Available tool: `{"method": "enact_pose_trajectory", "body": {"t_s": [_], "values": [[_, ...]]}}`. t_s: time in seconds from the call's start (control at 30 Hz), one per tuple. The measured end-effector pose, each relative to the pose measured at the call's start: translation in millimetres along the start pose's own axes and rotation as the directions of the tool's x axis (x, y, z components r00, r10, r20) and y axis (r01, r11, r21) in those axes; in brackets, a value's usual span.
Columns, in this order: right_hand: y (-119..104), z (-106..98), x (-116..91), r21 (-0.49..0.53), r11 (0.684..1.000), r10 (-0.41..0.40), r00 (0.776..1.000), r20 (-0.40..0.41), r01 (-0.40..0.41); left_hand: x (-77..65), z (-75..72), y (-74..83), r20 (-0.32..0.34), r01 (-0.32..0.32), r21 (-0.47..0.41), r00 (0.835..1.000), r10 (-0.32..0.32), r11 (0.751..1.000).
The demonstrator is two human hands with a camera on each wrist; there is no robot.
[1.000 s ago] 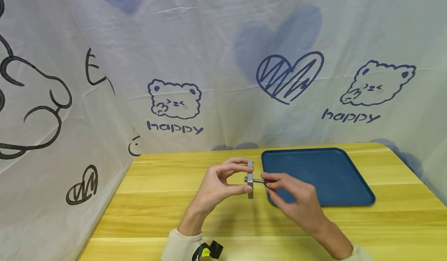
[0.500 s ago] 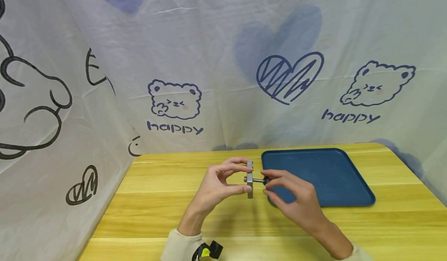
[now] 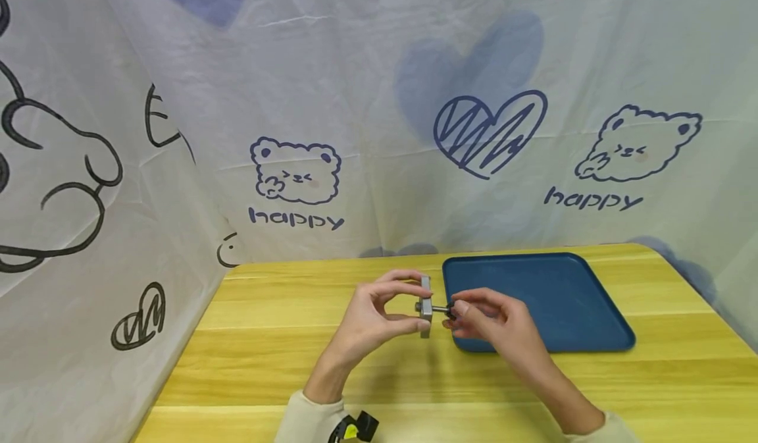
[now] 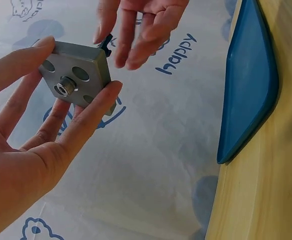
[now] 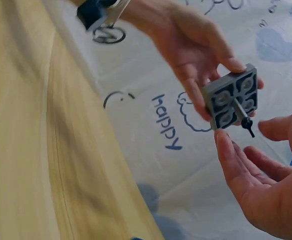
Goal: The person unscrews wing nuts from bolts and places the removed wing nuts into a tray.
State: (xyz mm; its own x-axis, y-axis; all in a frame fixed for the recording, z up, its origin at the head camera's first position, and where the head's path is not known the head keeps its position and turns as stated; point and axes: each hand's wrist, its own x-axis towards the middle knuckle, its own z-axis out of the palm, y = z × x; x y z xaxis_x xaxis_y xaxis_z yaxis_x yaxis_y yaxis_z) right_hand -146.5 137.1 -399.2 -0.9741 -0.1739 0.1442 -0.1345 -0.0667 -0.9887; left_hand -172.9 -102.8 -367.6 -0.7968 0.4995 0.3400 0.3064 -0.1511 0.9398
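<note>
My left hand (image 3: 355,324) holds a square grey metal plate (image 3: 425,306) on edge above the table, thumb below and fingers above. Several round holes pierce its flat face, and a hollow metal stud end (image 4: 65,86) sticks out of the centre in the left wrist view. From the plate's other, recessed face a thin metal rod (image 5: 239,107) extends, tipped with a small black lever-like knob (image 5: 247,123). My right hand (image 3: 503,324) is around this knob. Its thumb and fingers are spread, with a gap from the knob showing in the right wrist view.
A dark blue tray (image 3: 545,298) lies on the yellow wood-grain table (image 3: 284,338), behind and right of the right hand. A pale printed cloth (image 3: 379,114) hangs along the back and left. A black device (image 3: 357,426) is strapped to the left wrist.
My right hand has turned around the black knob, its thumb now higher and its fingers lower. The lever-like end looks rotated slightly. My left hand and the plate have barely moved.
</note>
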Motion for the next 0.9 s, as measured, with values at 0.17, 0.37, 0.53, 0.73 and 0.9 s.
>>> {"method": "enact_pose_trajectory", "body": {"t_s": [0.17, 0.37, 0.53, 0.73, 0.9], "values": [[-1.9, -1.8, 0.9, 0.167, 0.971, 0.157, 0.984, 0.086, -0.17, 1.1, 2.6, -2.3, 0.014, -0.014, 0.02, 1.0, 0.014, 1.0], [-1.0, -6.0, 1.7, 0.249, 0.942, 0.198, 0.971, 0.133, -0.226, 1.9, 5.9, -5.6, 0.027, -0.011, 0.031, 1.0, 0.01, 0.999], [-0.5, -6.2, 1.7, 0.224, 0.95, 0.195, 0.973, 0.121, -0.219, 1.8, 6.9, -5.8, 0.03, -0.006, 0.045, 1.0, 0.005, 0.999], [-1.5, -5.1, -0.5, 0.147, 0.979, 0.126, 0.988, 0.09, -0.139, 1.8, 6.7, -5.4, 0.021, 0.003, 0.035, 1.0, -0.003, 0.999], [-1.8, -3.6, -2.4, 0.065, 0.998, 0.016, 0.998, 0.06, -0.02, 1.7, 4.1, -5.5, 0.009, 0.019, 0.016, 1.0, -0.019, 1.0]]}}
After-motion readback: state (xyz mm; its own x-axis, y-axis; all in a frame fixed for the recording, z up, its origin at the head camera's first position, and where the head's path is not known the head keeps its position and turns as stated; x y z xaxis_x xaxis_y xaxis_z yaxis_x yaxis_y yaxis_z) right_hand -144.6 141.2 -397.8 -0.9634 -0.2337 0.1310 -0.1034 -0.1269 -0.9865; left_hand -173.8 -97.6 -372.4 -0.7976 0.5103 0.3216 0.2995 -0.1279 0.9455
